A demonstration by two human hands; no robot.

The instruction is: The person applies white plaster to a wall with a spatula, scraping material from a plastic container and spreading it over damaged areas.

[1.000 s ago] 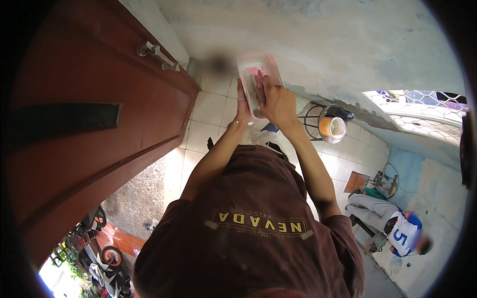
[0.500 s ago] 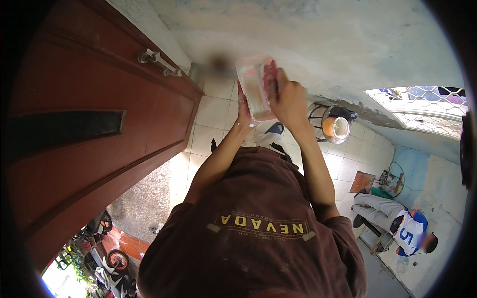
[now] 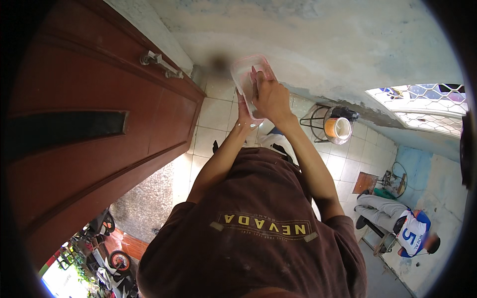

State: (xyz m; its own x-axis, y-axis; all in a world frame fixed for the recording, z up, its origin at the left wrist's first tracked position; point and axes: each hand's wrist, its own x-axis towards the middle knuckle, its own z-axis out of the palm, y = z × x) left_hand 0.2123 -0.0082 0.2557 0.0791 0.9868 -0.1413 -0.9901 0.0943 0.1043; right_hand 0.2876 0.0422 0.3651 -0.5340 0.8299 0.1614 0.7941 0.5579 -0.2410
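- The tall, pale, patchy plastered wall (image 3: pixel 318 44) is rising on the far side, beyond both hands.
- The pale, pink-smeared, rectangular plastic-looking tray (image 3: pixel 241 67) is sitting between the hands, just off the body's midline; its long axis is running near to far, its far end leaning slightly left.
- The right hand (image 3: pixel 273 101) is reaching over the tray's right side, its fingers curling closely around a tool, with little gap showing; it is covering much of the tray's right half.
- The left hand (image 3: pixel 244 113) is supporting the tray from its near left side, one digit lying along the outer left wall; the other fingers are hiding, so how far they are spreading I cannot tell.
- The thin, flat, pink-smeared tool (image 3: pixel 254 82) is pointing far and a little left from the right fingers, roughly along the tray's long axis. It is lying over the tray's inside; whether its edge is touching the bottom is unclear.
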